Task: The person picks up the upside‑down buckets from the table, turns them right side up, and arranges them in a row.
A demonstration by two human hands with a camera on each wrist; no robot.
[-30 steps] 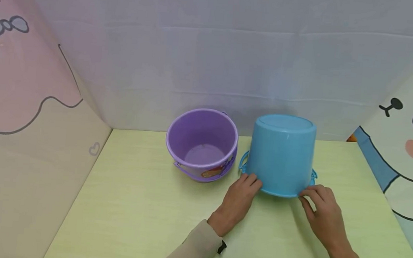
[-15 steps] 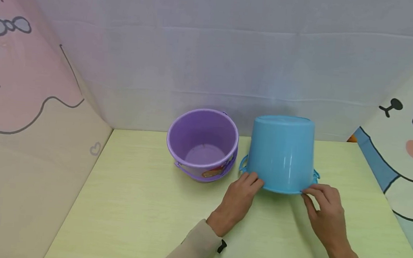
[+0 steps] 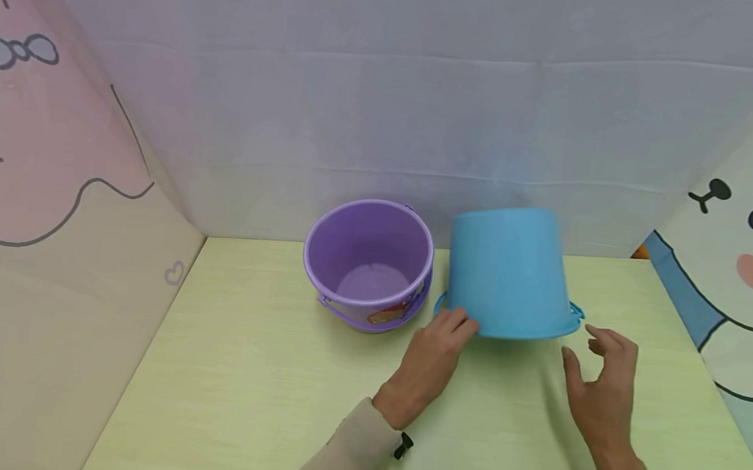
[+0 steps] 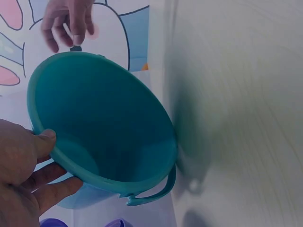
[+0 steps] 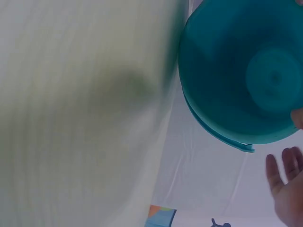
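A light-blue plastic bucket [image 3: 506,275] is upside down and tilted, its mouth facing down and toward me. My left hand [image 3: 432,354] pinches its rim at the near left; in the left wrist view the thumb [image 4: 46,137] lies inside the rim and the other fingers outside. My right hand [image 3: 603,389] is apart from the bucket at its right, thumb and fingers spread with nothing between them. The inside of the bucket [image 4: 104,118] shows in both wrist views, and nothing is seen in it. Its handle [image 4: 158,194] hangs by the rim.
A purple bucket [image 3: 369,256] stands upright on the pale yellow table [image 3: 238,386], just left of the blue one. A white cloth wall [image 3: 393,111] rises behind them. Cartoon-printed panels flank the table left [image 3: 46,297] and right [image 3: 730,292].
My right hand has let go of the blue bucket's rim and opened out to the right. The bucket has tipped, its near rim rising and its base leaning left. The left hand keeps its grip.
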